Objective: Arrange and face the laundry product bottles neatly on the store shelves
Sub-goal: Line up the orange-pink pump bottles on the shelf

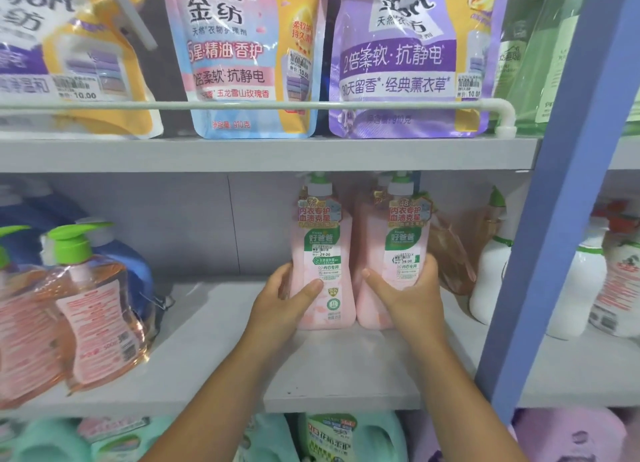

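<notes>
Two pink pump bottles stand side by side, upright, labels facing me, on the middle grey shelf (221, 350). My left hand (284, 305) grips the left pink bottle (322, 239) low on its body, thumb across the label. My right hand (412, 298) grips the right pink bottle (405, 233) the same way. The two bottles touch each other. More pink bottles stand hidden behind the right one.
Orange pump bottles with green caps (93, 305) and blue jugs (135, 264) fill the shelf's left. White bottles (491, 271) stand at the right by a blue upright post (540, 253). Softener pouches (249, 56) sit behind a white rail (311, 105) above. Green jugs (332, 437) are below.
</notes>
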`<state>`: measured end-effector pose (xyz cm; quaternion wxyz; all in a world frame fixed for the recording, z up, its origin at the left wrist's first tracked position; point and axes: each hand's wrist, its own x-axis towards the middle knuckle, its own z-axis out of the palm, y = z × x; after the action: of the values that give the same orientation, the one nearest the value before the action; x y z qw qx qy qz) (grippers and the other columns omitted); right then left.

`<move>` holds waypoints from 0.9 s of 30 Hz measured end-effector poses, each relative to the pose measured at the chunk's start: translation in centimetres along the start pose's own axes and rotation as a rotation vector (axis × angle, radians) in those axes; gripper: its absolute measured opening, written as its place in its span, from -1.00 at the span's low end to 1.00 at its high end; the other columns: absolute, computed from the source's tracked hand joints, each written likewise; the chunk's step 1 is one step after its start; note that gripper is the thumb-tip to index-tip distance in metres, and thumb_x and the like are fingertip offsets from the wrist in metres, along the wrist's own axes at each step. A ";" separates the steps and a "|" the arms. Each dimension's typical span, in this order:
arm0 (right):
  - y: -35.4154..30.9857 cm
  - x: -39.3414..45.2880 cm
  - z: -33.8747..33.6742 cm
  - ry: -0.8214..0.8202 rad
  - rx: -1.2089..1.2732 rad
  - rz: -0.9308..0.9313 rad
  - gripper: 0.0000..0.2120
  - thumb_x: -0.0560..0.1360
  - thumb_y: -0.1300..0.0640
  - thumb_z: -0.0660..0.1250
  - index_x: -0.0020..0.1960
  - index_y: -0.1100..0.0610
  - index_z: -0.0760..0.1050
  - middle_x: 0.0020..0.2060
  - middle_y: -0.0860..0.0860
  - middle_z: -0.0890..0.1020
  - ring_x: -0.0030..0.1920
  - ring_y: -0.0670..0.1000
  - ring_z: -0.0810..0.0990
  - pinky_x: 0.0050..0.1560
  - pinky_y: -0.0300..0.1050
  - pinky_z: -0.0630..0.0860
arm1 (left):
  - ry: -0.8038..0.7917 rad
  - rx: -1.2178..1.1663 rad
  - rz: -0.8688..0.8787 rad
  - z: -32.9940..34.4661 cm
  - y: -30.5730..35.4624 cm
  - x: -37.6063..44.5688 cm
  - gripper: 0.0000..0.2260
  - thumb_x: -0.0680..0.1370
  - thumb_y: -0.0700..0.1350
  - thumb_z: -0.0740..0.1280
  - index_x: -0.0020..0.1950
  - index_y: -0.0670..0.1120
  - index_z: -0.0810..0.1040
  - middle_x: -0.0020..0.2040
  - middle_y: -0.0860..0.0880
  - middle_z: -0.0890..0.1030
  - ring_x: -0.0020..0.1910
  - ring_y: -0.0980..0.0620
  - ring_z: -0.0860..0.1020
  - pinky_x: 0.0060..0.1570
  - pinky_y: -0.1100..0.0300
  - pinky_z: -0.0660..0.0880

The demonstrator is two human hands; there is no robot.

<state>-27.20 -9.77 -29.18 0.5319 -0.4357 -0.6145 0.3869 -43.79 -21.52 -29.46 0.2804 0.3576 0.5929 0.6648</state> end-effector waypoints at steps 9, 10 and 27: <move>-1.1 -2.1 -0.4 0.067 -0.149 -0.044 0.08 0.10 -0.42 0.59 0.45 0.00 0.26 0.27 0.04 0.56 0.27 0.13 0.54 0.25 0.27 0.54 | -0.036 0.083 0.001 -0.1 0.0 -1.8 -0.51 0.52 0.03 0.49 0.43 0.23 0.49 0.33 0.12 0.63 0.30 0.02 0.62 0.31 -0.15 0.55; -2.0 -3.3 -0.3 0.106 -0.165 -0.051 0.11 0.19 -0.33 0.62 0.54 0.06 0.19 0.38 0.10 0.47 0.39 0.17 0.44 0.34 0.31 0.46 | -0.002 0.106 -0.006 -0.3 0.1 -2.6 -0.46 0.53 0.04 0.49 0.49 0.21 0.45 0.41 0.15 0.57 0.37 0.07 0.55 0.37 -0.13 0.51; -10.3 -21.8 22.9 -0.636 0.075 -0.122 0.03 0.14 -0.32 0.53 0.51 -0.06 0.26 0.34 -0.13 0.44 0.34 -0.07 0.50 0.39 0.02 0.47 | 0.684 0.423 0.196 -29.1 3.7 -12.0 -0.53 0.47 -0.05 0.57 0.30 0.18 0.47 0.23 0.17 0.58 0.12 0.31 0.56 0.27 0.11 0.48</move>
<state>-50.00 -34.02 -29.46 0.3511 -0.2355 -0.7602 0.4932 -60.09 -48.76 -28.75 -0.0772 0.2207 0.7386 0.6323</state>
